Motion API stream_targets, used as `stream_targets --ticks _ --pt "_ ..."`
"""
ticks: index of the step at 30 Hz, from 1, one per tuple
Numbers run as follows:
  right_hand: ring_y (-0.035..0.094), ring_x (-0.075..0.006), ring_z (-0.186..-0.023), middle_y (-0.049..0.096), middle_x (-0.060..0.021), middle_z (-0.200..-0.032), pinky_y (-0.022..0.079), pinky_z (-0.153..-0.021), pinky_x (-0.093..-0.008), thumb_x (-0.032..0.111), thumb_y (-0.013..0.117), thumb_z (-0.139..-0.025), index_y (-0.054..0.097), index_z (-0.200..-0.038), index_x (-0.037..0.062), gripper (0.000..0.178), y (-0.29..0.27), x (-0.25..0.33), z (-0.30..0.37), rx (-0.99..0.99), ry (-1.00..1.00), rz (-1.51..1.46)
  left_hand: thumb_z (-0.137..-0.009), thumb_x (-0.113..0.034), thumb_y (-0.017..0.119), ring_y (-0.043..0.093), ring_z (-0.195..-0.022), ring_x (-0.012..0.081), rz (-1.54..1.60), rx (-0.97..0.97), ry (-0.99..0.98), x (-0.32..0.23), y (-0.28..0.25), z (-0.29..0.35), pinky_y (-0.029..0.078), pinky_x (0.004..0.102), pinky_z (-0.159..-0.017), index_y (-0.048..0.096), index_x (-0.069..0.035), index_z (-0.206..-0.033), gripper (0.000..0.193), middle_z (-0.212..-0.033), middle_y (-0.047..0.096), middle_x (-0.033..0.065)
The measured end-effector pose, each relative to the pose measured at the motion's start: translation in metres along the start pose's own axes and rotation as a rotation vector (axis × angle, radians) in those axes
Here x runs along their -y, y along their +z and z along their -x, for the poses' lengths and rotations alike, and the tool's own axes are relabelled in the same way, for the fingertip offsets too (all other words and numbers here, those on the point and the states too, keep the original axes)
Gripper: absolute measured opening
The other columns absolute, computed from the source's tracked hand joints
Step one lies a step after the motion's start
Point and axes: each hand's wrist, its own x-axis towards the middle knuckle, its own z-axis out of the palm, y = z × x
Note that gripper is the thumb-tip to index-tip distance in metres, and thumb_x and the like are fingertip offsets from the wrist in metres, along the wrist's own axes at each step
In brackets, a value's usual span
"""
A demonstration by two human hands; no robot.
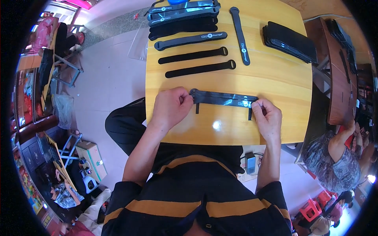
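Observation:
A short bundle of dark hook-and-loop straps [222, 98] with pale printing lies stretched level just above or on the yellow wooden table [185, 131]. My left hand [168, 107] pinches its rounded left end, and my right hand [269, 117] grips its right end between thumb and fingers. Two narrow black strips [197, 108] stick out below the bundle, one near each end. Beyond my hands lie two plain black straps [200, 69] and a grey printed strap [191, 41], side by side. Another grey strap [239, 36] points away from me.
A pile of bundled straps [183, 27] stands at the far left of the table, with a blue object [177, 1] behind it. At the far right sits a black strap stack [289, 42]. A person [334, 157] works at a brown table [341, 78] to the right.

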Motion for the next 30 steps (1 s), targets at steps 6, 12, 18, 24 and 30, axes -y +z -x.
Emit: stream_targets --ticks 6,12,18,24,30 --pt "0.049 -0.0075 -0.057 0.056 -0.0014 -0.061 0.04 -0.054 -0.0254 0.013 0.07 -0.094 0.067 -0.084 0.0 0.016 0.001 0.0 0.0 -0.003 -0.008 -0.01 -0.088 -0.012 0.069 0.047 -0.047 0.0116 -0.023 -0.018 0.047 -0.001 -0.001 -0.001 0.037 0.031 -0.047 0.064 -0.001 -0.076 0.017 -0.054 0.053 0.007" --pt "0.049 -0.0072 -0.057 0.056 -0.0012 -0.061 0.04 -0.053 -0.0254 0.012 0.07 -0.094 0.067 -0.084 0.0001 0.016 0.001 -0.001 -0.001 -0.006 -0.002 -0.013 -0.084 -0.016 0.07 0.064 -0.054 0.0311 -0.086 0.007 -0.028 -0.008 -0.003 -0.002 0.05 0.039 -0.055 0.068 -0.003 -0.075 0.016 -0.06 0.063 0.0155" --pt "0.049 -0.0076 -0.056 0.056 -0.0013 -0.06 0.04 -0.053 -0.026 0.014 0.07 -0.094 0.067 -0.083 0.0009 0.017 0.002 -0.001 -0.002 -0.017 -0.013 -0.01 -0.087 -0.014 0.07 0.049 -0.045 0.0155 -0.066 -0.041 0.051 -0.002 0.001 -0.002 0.038 0.0332 -0.046 0.064 -0.003 -0.074 0.018 -0.054 0.054 0.0093" --pt "0.049 -0.0082 -0.055 0.056 -0.0021 -0.06 0.041 -0.053 -0.0263 0.015 0.071 -0.094 0.067 -0.083 0.0015 0.017 0.001 -0.006 -0.002 -0.008 -0.006 -0.01 -0.082 -0.017 0.07 0.064 -0.055 0.0321 -0.123 -0.019 -0.018 -0.011 -0.001 -0.003 0.051 0.0401 -0.056 0.068 -0.004 -0.073 0.015 -0.06 0.063 0.0146" --pt "0.051 -0.0094 -0.055 0.058 -0.0033 -0.06 0.043 -0.054 -0.027 0.015 0.07 -0.093 0.067 -0.083 0.0016 0.017 0.001 -0.005 -0.002 -0.002 0.003 -0.007 -0.081 -0.016 0.069 0.065 -0.057 0.033 -0.172 -0.049 0.034 -0.008 0.002 -0.002 0.051 0.0408 -0.057 0.067 -0.005 -0.073 0.014 -0.06 0.064 0.0141"
